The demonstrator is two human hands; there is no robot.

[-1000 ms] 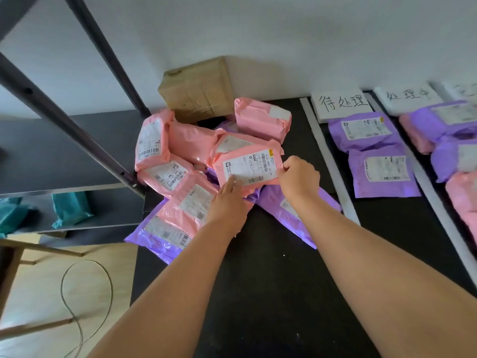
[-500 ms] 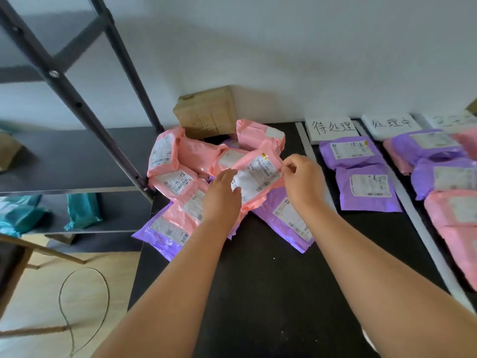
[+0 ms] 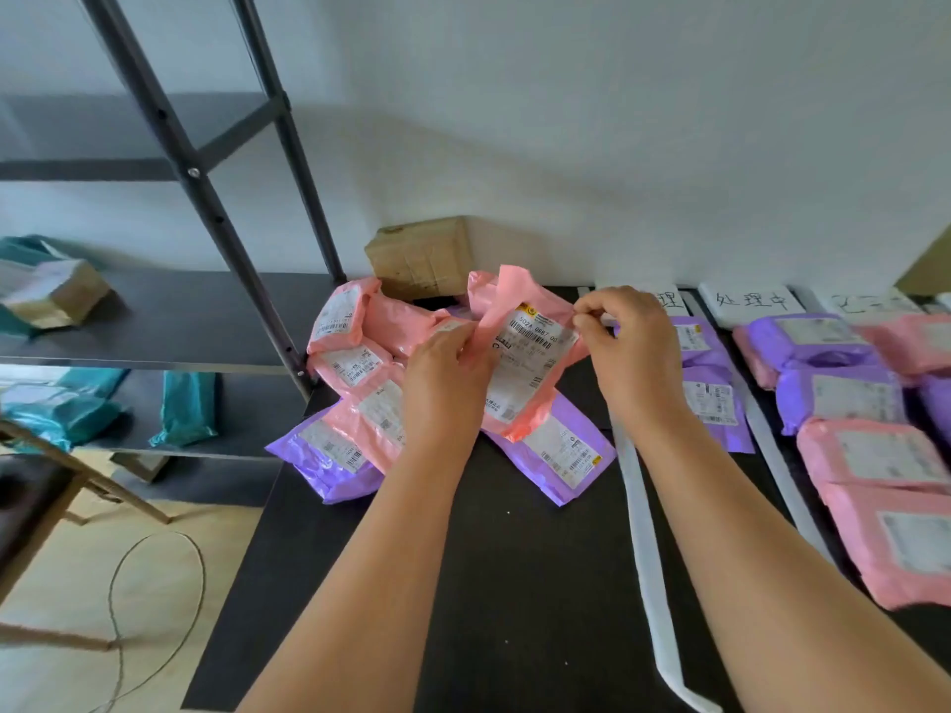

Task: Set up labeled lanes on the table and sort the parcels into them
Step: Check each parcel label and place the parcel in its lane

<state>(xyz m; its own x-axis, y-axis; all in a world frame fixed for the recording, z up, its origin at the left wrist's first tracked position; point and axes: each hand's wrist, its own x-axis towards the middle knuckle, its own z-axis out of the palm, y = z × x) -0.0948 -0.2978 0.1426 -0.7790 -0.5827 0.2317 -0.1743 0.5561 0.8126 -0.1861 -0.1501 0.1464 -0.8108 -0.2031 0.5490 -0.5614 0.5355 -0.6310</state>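
Note:
A pink parcel [image 3: 525,362] with a white barcode label is lifted above the pile, tilted on end. My left hand [image 3: 447,383] grips its left edge and my right hand [image 3: 630,352] pinches its upper right corner. Beneath lies a heap of pink parcels [image 3: 355,347] and purple parcels [image 3: 329,455] on the black table [image 3: 504,584]. White strips [image 3: 643,537] mark lanes to the right. Handwritten lane labels [image 3: 749,301] sit at the far edge; my right hand hides most of the leftmost one.
Sorted purple parcels [image 3: 712,398] and pink parcels [image 3: 885,501] fill the lanes at right. A brown cardboard box [image 3: 422,257] leans on the wall behind the pile. A dark metal shelf rack [image 3: 195,172] with teal packages [image 3: 185,409] stands left. A cord loops on the floor.
Both hands have raised the pink parcel off the pile and turned it from flat to upright, its label facing me. The view has tilted up.

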